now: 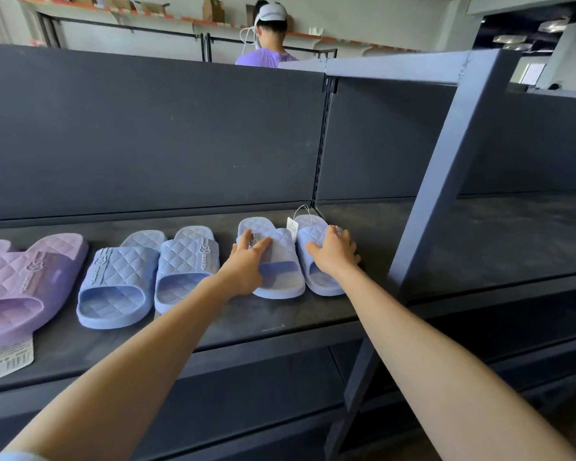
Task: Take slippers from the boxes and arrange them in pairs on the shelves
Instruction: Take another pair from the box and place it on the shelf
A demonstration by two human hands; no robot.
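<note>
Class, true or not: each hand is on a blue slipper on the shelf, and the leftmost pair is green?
Head view: the leftmost pair is purple, not green. The left hand and right hand are on blue slippers on the shelf.

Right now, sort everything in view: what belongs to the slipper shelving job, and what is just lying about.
Job: left hand and right hand, each on one slipper of the right-hand blue pair; second blue pair; lilac slippers; dark shelf.
Lying about: cardboard cartons on the far wall ledge; another person behind the shelving.
</note>
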